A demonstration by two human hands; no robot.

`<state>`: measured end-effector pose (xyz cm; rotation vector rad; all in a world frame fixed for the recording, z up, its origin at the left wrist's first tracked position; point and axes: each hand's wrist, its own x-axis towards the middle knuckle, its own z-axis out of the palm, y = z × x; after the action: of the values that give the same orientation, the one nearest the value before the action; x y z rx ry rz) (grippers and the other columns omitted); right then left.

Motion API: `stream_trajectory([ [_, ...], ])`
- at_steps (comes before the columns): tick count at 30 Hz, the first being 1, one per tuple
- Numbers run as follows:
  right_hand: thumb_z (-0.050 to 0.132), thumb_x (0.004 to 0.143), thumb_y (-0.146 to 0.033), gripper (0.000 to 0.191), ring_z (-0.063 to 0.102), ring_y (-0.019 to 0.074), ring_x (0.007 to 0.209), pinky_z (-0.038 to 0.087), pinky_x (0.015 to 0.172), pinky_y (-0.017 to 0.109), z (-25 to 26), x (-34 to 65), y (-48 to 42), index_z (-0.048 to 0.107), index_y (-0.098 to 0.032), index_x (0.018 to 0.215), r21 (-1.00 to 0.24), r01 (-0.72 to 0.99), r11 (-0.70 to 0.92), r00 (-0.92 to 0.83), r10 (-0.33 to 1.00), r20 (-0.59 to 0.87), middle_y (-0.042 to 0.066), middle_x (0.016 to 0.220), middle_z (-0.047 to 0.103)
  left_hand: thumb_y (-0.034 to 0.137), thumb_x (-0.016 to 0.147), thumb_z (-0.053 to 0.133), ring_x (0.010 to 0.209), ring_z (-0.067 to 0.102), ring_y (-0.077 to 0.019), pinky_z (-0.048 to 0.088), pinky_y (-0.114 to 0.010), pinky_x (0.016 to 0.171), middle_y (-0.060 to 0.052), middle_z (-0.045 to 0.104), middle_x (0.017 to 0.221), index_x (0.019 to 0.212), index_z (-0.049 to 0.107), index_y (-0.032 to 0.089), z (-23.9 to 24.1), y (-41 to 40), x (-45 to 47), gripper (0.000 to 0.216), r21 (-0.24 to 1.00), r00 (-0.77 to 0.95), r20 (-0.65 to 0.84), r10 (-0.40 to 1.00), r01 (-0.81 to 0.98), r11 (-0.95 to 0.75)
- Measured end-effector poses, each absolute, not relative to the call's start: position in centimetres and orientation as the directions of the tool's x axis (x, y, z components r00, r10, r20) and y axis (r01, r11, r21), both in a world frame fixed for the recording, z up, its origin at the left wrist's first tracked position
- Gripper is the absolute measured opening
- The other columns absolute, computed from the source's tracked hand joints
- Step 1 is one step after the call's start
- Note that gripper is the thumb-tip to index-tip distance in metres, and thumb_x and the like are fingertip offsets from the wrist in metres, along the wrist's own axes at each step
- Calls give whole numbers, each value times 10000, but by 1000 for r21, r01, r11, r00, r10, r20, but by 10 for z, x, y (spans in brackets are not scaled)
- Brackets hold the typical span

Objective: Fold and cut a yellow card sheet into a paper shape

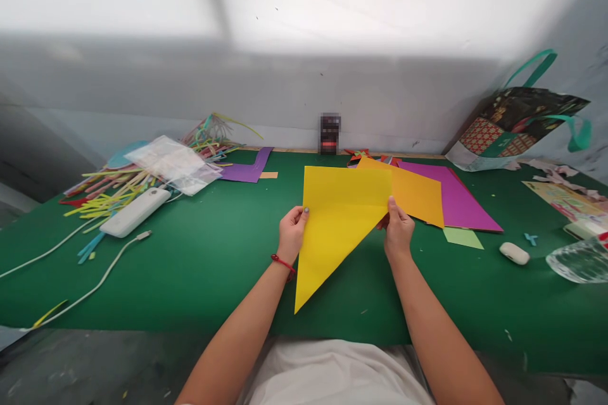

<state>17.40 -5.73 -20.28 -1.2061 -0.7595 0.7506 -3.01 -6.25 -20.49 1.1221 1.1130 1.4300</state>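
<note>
A sheet of yellow paper (339,215) is held up over the green table, its lower right side running as a slanted edge down to a point at the bottom left. My left hand (291,231) pinches its left edge, thumb in front and fingers behind. On the other side, my right hand (398,228) grips the right corner between thumb and fingers. Behind that corner lies an orange sheet (418,193), overlapping a magenta sheet (463,199). A small light green piece of paper (463,238) sits by their front edge.
Paper strips (111,193), a clear plastic packet (173,161) and a white power bank (136,212) with a cable (114,278) occupy the table's left. A purple paper piece (247,169) lies behind. Rightward are an earbud case (514,253), a clear bottle (579,261) and a patterned bag (508,126).
</note>
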Motion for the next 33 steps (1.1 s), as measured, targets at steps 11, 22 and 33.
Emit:
stream_trajectory([
  [11, 561, 688, -612, 513, 376, 97, 336, 327, 371, 254, -202, 174, -58, 425, -207, 403, -980, -126, 153, 540, 840, 62, -38, 338, 396, 496, 683, 606, 676, 596, -180, 457, -261, 562, -45, 646, 758, 751, 605, 179, -204, -64, -30, 324, 986, -107, 98, 989, -127, -112],
  [22, 503, 626, -729, 548, 430, 108, 341, 345, 319, 254, -204, 169, -55, 545, -183, 600, -965, -252, 71, 351, 936, -22, -24, 426, 482, 489, 687, 603, 641, 579, -161, 449, -252, 555, -34, 637, 731, 752, 604, 175, -205, -64, -30, 321, 983, -130, 114, 985, -127, -131],
  [33, 403, 663, -761, 625, 436, 111, 312, 322, 276, 244, -207, 160, -61, 595, -167, 684, -974, -227, 30, 89, 996, 10, -1, 434, 522, 503, 650, 628, 722, 620, -203, 494, -303, 620, -52, 662, 790, 767, 611, 180, -203, -63, -30, 345, 978, -110, 45, 993, -197, -66],
])
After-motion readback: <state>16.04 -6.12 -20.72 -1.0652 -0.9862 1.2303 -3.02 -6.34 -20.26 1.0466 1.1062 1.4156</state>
